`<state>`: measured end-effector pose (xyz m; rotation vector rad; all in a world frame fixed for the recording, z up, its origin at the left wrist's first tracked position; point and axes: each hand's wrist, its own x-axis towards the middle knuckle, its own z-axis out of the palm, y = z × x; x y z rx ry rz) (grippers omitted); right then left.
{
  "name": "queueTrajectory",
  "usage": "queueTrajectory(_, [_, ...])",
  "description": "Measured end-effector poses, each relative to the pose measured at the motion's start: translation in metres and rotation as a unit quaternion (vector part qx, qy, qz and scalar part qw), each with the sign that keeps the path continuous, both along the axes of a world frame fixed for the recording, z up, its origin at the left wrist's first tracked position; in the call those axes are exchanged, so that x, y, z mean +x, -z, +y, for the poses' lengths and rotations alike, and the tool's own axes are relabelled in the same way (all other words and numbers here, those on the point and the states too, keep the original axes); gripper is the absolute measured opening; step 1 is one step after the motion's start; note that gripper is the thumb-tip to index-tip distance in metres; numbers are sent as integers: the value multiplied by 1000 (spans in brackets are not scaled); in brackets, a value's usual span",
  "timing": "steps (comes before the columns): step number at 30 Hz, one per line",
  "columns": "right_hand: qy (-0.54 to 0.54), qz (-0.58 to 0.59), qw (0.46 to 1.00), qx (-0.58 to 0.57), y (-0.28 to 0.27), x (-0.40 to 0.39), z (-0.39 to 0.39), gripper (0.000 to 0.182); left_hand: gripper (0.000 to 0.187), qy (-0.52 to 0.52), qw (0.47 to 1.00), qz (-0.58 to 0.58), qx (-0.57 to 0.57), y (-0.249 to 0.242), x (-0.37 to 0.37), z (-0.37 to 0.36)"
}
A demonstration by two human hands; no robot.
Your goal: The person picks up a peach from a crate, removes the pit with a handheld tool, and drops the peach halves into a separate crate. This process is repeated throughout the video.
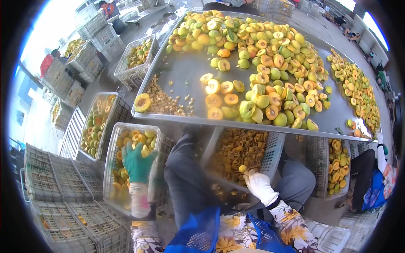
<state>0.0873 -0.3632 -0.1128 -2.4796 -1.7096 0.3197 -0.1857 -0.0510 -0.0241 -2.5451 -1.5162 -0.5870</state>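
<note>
My left hand, in a green glove, is stretched over a white plastic crate of halved yellow-green stone fruit, its fingers spread and holding nothing. My right hand, in a white glove, is at the near edge of a crate between my knees. That crate holds brownish-orange pits and scraps. The right fingers are curled together, and a small round yellow piece shows right at their tips. I cannot tell what else they grip.
A metal table in front of me bears a big heap of halved fruit and loose pits. More fruit crates stand at left and right. Stacked crates are at lower left. Another person sits at the right.
</note>
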Motion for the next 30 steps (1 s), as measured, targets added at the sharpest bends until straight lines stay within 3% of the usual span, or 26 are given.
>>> queueTrajectory(2, [-35,-47,994,-93,5,0,3,31,44,83,994,-30,68,-40,58,-3])
queueTrajectory(4, [3,-4,996,-88,27,4,1,33,44,149,986,-58,-41,-43,130,3])
queueTrajectory(6, [74,-14,994,-76,41,10,6,32,44,205,972,4,-119,-28,205,32])
queueTrajectory(7, [-32,38,994,-102,89,26,-19,33,45,182,965,10,-188,-14,237,44])
queueTrajectory(8, [-23,47,993,-105,90,31,-27,34,47,163,954,20,-250,-3,262,53])
queueTrajectory(10, [146,61,987,-19,29,26,-3,35,45,143,940,19,-311,6,289,60])
queueTrajectory(11, [160,99,982,-3,23,31,1,34,45,132,928,24,-347,15,296,57])
queueTrajectory(14, [191,202,959,60,11,34,5,34,44,114,937,-124,-307,41,282,73])
queueTrajectory(15, [186,226,953,83,4,33,4,34,42,132,881,-268,-368,33,268,73])
queueTrajectory(18, [172,289,933,128,-24,22,0,36,27,84,731,-485,-472,2,230,50])
queueTrajectory(20, [162,312,919,180,-31,15,0,37,22,128,596,-630,-481,-1,210,14])
queueTrajectory(22, [145,334,902,232,-39,9,6,38,22,158,448,-699,-535,6,189,-20])
queueTrajectory(24, [146,386,868,275,-67,-1,18,37,30,172,294,-694,-634,16,175,-46])
queueTrajectory(25, [178,450,838,250,-98,-9,24,31,32,157,299,-712,-616,10,176,-69])
queueTrajectory(28, [45,296,901,315,-137,-33,33,23,38,139,319,-732,-586,-25,175,-132])
queueTrajectory(30, [60,238,926,288,-138,-40,40,22,38,164,339,-702,-605,-29,169,-149])
